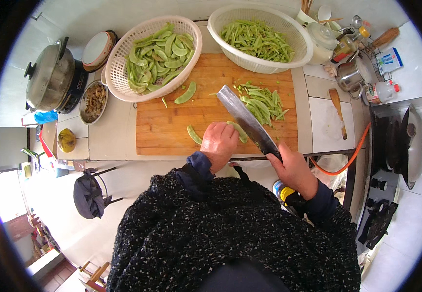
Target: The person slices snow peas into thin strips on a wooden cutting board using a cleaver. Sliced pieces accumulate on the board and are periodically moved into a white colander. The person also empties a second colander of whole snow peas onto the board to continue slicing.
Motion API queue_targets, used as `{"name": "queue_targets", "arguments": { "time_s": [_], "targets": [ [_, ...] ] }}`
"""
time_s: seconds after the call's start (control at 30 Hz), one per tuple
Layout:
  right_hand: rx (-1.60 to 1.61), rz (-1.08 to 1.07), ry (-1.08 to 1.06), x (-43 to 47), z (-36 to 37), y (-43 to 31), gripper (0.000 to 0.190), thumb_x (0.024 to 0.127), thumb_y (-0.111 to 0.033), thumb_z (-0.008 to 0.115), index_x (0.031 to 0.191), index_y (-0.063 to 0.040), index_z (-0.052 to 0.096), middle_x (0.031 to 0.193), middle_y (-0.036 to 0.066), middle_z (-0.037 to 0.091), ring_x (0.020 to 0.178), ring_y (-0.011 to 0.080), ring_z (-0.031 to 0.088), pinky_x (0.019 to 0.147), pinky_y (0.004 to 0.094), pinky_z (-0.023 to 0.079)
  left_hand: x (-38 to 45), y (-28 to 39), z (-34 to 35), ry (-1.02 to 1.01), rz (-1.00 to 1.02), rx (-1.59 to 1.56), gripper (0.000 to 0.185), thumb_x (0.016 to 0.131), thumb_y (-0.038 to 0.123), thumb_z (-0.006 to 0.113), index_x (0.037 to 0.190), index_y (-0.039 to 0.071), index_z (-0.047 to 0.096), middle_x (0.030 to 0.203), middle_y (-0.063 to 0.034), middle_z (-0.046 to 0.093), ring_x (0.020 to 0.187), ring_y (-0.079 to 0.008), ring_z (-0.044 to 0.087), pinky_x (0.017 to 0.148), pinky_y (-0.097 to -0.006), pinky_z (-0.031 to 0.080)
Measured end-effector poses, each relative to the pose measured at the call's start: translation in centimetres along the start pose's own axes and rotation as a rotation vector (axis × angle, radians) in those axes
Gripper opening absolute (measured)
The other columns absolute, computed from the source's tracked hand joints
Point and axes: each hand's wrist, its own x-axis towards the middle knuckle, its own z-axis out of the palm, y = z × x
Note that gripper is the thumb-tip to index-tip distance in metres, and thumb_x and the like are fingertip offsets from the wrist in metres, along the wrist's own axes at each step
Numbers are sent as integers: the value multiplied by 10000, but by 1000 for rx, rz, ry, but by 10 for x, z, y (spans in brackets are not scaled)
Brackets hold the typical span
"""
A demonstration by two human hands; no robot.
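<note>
On the wooden cutting board [163, 124] my left hand [219, 140] holds a green flat bean pod [239, 132] near the board's front edge. My right hand [292, 164] grips the handle of a cleaver [245, 118], its blade slanting up and left just right of that pod. Sliced bean strips [263, 104] lie in a pile beyond the blade. Two whole pods rest on the board, one [186, 93] near the back left, another [194, 134] left of my left hand. A pinkish plastic basket [113, 78] contains whole pods; a white basket [229, 51] contains sliced ones.
A bowl of brown food [94, 102], a yellowish fruit [66, 140] and a lidded pot [46, 78] stand on the left. A wooden spatula [338, 113], glass jar [322, 42] and steel pot [353, 73] are on the right, beside a gas stove [378, 184].
</note>
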Motion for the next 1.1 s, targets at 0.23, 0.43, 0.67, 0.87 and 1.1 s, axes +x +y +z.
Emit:
{"name": "queue_targets", "arguments": {
  "time_s": [0.23,0.43,0.67,0.87,1.1],
  "targets": [
    [-138,-16,-70,1,-4,-10,285,983,-276,598,954,-18,481,677,234,620,657,475,618,570,562,465,1,-3,-4,-52,-20,-105,200,703,94,604,885,10,608,887,-100,570,870,-299,585,766,-422,493],
    [-139,-106,104,20,32,-10,294,974,-275,617,930,-11,495,654,236,611,608,469,605,540,538,474,0,-2,-2,-46,-25,-95,171,706,101,603,854,17,588,868,-101,551,871,-297,585,776,-415,497],
    [10,6,65,11,15,-5,306,984,-292,608,975,-6,501,768,262,634,766,491,621,623,531,470,0,-2,-4,-48,-17,-49,167,704,105,605,848,22,584,866,-101,548,883,-295,585,784,-413,500],
    [-143,30,-92,0,-4,-16,309,978,-293,612,953,-8,495,742,266,630,733,481,628,620,549,480,-4,-3,-1,-53,-27,-80,194,720,101,604,896,20,618,886,-98,566,894,-289,584,794,-410,499],
    [-97,-61,145,27,42,-10,309,974,-286,625,937,-5,500,714,271,616,686,482,619,576,557,469,-3,-4,0,-46,-28,-103,199,714,107,605,893,20,614,892,-99,573,883,-292,588,791,-414,500]
  ]
}}
